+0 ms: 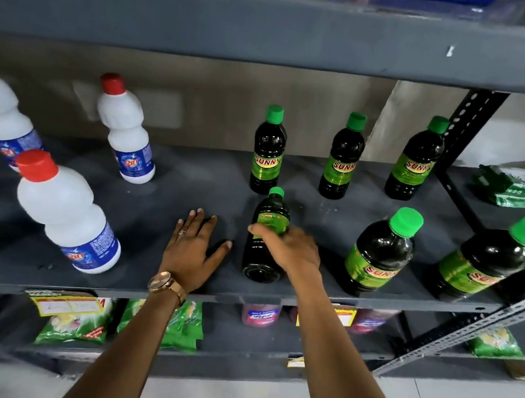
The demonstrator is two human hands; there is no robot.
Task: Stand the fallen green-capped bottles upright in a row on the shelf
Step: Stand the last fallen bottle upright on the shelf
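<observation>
One dark green-capped bottle (pixel 261 255) lies on its side in the middle of the grey shelf (pixel 148 211), base towards me and cap pointing to the back. My right hand (pixel 292 250) reaches over it from the right, fingers wrapped across its green label. My left hand (pixel 192 248) rests flat on the shelf just left of that bottle, fingers spread, holding nothing. Three matching bottles stand upright along the back (pixel 267 154) (pixel 343 158) (pixel 416 162). Two more stand nearer the front on the right (pixel 380 253) (pixel 483 262).
Several white bottles with red caps (pixel 68 211) stand on the shelf's left part. A perforated upright post (pixel 472 119) ends this bay on the right, with green packets (pixel 513 188) beyond it. The shelf above (pixel 282 28) hangs low. Detergent packets (pixel 74 320) fill the shelf below.
</observation>
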